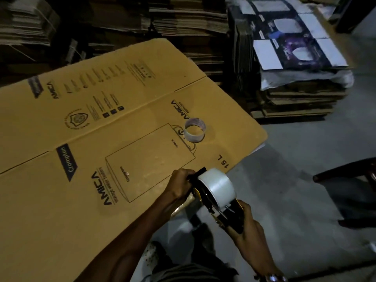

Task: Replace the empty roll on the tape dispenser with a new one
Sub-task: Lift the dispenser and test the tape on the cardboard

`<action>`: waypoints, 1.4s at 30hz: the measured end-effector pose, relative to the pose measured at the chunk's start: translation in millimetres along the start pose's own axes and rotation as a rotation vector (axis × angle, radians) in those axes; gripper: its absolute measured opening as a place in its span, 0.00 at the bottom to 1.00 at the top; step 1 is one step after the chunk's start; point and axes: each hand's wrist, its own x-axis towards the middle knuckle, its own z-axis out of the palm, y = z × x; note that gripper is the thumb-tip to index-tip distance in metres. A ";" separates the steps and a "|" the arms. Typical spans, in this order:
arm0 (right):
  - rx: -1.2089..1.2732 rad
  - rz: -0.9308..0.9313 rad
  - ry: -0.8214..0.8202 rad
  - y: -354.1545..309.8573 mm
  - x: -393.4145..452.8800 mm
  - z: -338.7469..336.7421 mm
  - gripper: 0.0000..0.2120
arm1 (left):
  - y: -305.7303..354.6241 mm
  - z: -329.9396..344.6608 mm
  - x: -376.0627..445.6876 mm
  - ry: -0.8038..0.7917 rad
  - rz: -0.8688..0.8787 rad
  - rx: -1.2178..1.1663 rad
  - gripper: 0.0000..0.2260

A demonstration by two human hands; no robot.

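A full roll of clear tape [217, 187] sits on the black and yellow tape dispenser [227, 214], held in the air past the cardboard's near edge. My left hand [181, 185] grips the dispenser's front end beside the roll. My right hand [247, 231] is closed around its handle from below. The empty tape core [195, 132], a thin pale ring, stands on the flat brown cardboard sheet [101, 139], well beyond both hands.
The printed cardboard sheet fills the left and middle of the view. Stacks of flattened cartons [301, 64] rise behind and to the right. Grey floor [295, 169] lies on the right, with a dark chair edge [345, 171] there.
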 end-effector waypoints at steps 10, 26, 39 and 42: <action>-0.095 -0.048 -0.060 35.7 78.0 -49.7 0.35 | 24.6 40.6 53.6 0.158 -0.038 -0.089 0.14; -0.144 -0.098 -0.103 45.3 100.2 -58.5 0.33 | 7.2 55.0 70.4 0.318 0.140 0.279 0.11; -0.235 -0.162 -0.109 38.8 100.3 -56.6 0.38 | -4.6 44.0 77.5 0.266 0.076 0.458 0.28; -0.233 -0.140 -0.114 39.2 99.8 -55.6 0.37 | -7.8 41.2 80.3 0.207 0.060 0.618 0.37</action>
